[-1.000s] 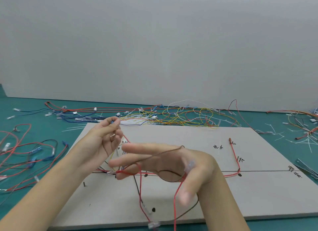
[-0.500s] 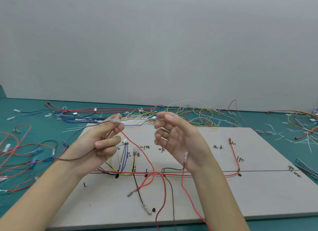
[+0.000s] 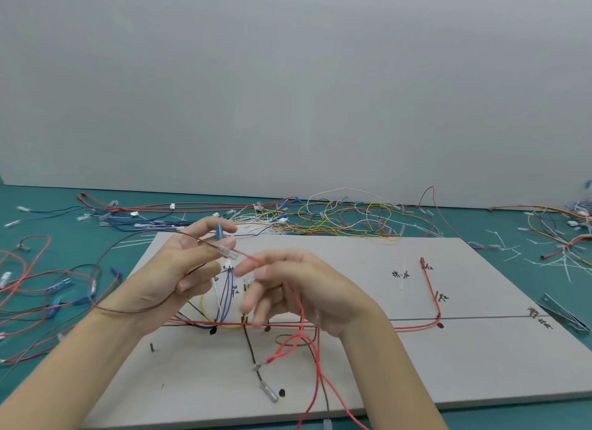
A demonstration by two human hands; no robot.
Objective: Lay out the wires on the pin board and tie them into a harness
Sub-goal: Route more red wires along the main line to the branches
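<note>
1. Illumination bright, even, diffuse; source direction not evident.
2. Shadows faint and soft beneath the wires on the pin board [image 3: 416,365].
3. No glare.
4. Right hand [image 3: 307,288] fingertips motion-blurred; left hand [image 3: 179,275] sharper.
5. Wide-angle bowing along frame edges; far wire pile soft.

Red, blue, yellow, white wires [image 3: 224,301] along the grey pin board [image 3: 384,365], partly routed.

Teal table [image 3: 48,243] bears pin board [image 3: 480,359] (plus loose wires [image 3: 336,218])
</note>
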